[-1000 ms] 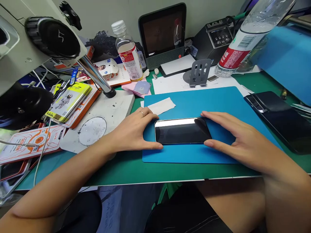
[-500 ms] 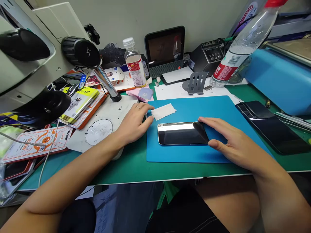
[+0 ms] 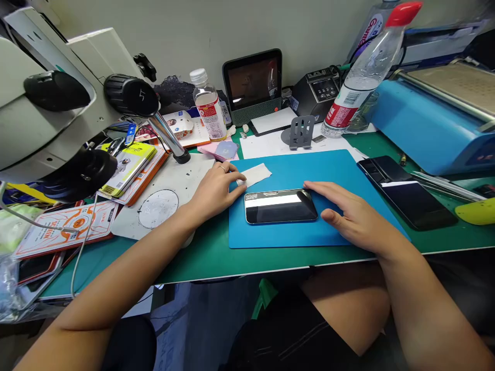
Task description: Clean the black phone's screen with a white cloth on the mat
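Note:
On the blue mat (image 3: 278, 238) lies a smartphone (image 3: 281, 212), dark glass up, with a bright reflection across it. My right hand (image 3: 348, 214) is open at the phone's right end, its index fingertip by the upper right corner and the thumb a little apart from the edge. Past the phone's upper left is a small white cloth (image 3: 257, 175), lying flat. My left hand (image 3: 218, 188), with a ring on one finger, rests at the mat's left edge; its fingers are apart and the fingertips reach the cloth's left end. Whether they press on it is not clear.
A microscope (image 3: 50, 134) stands at left beside stacked boxes (image 3: 126, 167). Behind the mat are a small bottle (image 3: 210, 111), a display (image 3: 253, 80) and a grey phone stand (image 3: 301, 133). At right are a large bottle (image 3: 356, 85), a dark phone (image 3: 415, 198) and a blue machine (image 3: 429, 123).
The view has turned to the right, showing more of the blue machine and a yellow-green object. My right thumb now sits slightly away from the phone's edge. My left hand stays by the cloth.

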`<move>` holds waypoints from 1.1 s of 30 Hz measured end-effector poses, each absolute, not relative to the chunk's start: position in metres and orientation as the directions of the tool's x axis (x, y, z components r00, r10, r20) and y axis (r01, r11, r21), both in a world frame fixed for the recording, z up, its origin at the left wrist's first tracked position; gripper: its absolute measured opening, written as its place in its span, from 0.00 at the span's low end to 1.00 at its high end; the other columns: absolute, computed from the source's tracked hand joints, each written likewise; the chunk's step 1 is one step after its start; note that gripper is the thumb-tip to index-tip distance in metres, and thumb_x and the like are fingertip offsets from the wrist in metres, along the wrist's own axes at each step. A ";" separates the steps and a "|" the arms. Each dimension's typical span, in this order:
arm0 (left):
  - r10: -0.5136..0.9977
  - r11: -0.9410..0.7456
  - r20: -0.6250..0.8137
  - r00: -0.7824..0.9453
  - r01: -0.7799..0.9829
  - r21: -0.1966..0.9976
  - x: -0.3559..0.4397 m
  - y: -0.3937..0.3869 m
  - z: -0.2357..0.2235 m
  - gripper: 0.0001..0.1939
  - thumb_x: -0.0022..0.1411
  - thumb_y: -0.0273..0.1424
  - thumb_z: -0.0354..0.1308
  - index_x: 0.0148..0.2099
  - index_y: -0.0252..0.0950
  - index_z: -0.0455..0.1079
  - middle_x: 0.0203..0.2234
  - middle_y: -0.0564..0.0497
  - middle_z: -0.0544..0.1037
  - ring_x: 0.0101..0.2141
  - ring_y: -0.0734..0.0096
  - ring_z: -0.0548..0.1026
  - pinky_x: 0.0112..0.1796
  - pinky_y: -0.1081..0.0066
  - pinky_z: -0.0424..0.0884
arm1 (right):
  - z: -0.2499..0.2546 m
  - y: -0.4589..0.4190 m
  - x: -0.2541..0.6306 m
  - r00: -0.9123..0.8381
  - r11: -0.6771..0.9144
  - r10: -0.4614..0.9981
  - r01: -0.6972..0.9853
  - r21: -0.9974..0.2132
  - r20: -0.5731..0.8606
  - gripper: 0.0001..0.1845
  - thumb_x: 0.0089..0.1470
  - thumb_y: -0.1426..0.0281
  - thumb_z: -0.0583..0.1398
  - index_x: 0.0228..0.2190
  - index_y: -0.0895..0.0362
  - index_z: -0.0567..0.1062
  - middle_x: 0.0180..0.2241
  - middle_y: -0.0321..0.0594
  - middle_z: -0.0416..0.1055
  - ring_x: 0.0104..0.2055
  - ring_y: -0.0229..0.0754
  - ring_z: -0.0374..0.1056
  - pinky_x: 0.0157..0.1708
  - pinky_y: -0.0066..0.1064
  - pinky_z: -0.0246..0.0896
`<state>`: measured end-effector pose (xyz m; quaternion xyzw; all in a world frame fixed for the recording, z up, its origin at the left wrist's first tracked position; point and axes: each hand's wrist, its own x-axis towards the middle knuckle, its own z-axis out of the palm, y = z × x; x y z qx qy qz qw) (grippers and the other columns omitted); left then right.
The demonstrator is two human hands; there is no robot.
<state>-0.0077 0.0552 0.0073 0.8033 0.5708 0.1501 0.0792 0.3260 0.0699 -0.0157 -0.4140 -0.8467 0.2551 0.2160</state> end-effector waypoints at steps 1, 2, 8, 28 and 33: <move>0.944 -0.328 0.122 0.305 0.902 0.282 -0.005 0.057 0.009 0.16 0.70 0.39 0.56 0.51 0.37 0.78 0.48 0.42 0.76 0.49 0.52 0.72 0.50 0.53 0.71 | -0.016 0.070 0.326 -0.565 0.526 0.811 0.586 -0.616 0.155 0.47 0.57 0.34 0.49 0.65 0.50 0.69 0.64 0.51 0.69 0.65 0.62 0.65 0.63 0.58 0.62; 0.948 -0.319 0.091 0.306 0.911 0.261 -0.003 0.059 0.010 0.15 0.69 0.38 0.57 0.50 0.36 0.78 0.47 0.42 0.76 0.48 0.52 0.73 0.48 0.54 0.72 | -0.016 0.070 0.327 -0.566 0.526 0.810 0.582 -0.621 0.156 0.47 0.57 0.34 0.49 0.65 0.50 0.69 0.64 0.51 0.69 0.66 0.62 0.65 0.64 0.58 0.61; 0.956 -0.293 0.031 0.292 0.938 0.187 0.006 0.070 0.015 0.10 0.70 0.30 0.51 0.40 0.34 0.73 0.39 0.41 0.76 0.44 0.52 0.74 0.44 0.57 0.71 | -0.016 0.071 0.327 -0.559 0.504 0.818 0.576 -0.644 0.140 0.48 0.56 0.34 0.49 0.65 0.51 0.68 0.65 0.52 0.68 0.67 0.61 0.64 0.65 0.57 0.60; 0.971 -0.078 0.110 0.213 -0.154 0.985 0.023 0.062 0.016 0.20 0.64 0.49 0.63 0.38 0.41 0.60 0.21 0.59 0.61 0.20 0.77 0.58 0.22 0.75 0.56 | 0.029 0.101 0.231 -0.568 0.077 0.821 0.209 -0.975 -0.057 0.29 0.47 0.54 0.71 0.48 0.56 0.81 0.42 0.45 0.82 0.43 0.49 0.77 0.43 0.43 0.73; 0.967 -0.140 0.172 0.186 -0.174 0.975 0.021 0.063 0.010 0.16 0.67 0.45 0.62 0.39 0.42 0.62 0.21 0.59 0.63 0.20 0.77 0.60 0.21 0.74 0.57 | 0.037 0.098 0.226 -0.559 0.125 0.828 0.268 -0.955 -0.048 0.16 0.51 0.57 0.68 0.35 0.57 0.82 0.29 0.37 0.78 0.29 0.39 0.70 0.29 0.32 0.62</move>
